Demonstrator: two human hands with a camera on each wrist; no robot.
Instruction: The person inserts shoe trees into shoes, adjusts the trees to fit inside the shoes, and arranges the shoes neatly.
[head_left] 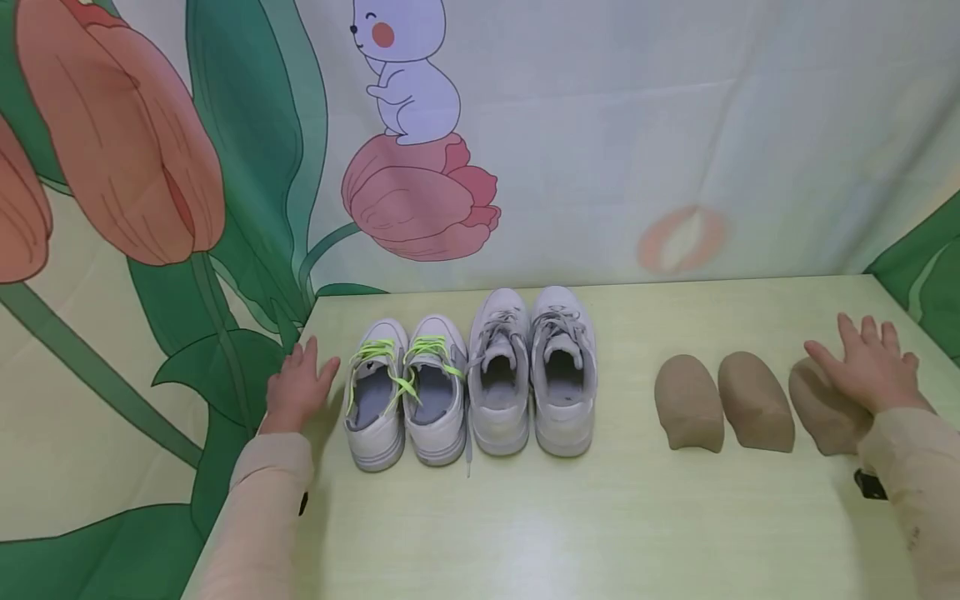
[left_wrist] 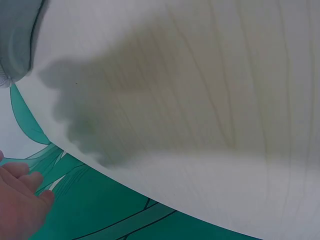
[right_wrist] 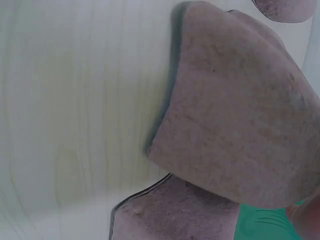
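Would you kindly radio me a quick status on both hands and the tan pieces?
Left hand empty, beside the leftmost shoe. Right hand, fingers spread, over the rightmost tan piece, contact unclear. Four shoes stand between left hand and tan pieces.

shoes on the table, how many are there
4, in one row: from left, first lime-laced shoe, second lime-laced shoe, first grey-laced shoe, second grey-laced shoe.

Four shoes point(head_left: 498, 421), three brown pieces point(head_left: 754, 402)

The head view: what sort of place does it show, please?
Probably an indoor work area: a pale table bears two pairs of white shoes and three brown pieces, with a flower-printed backdrop behind.
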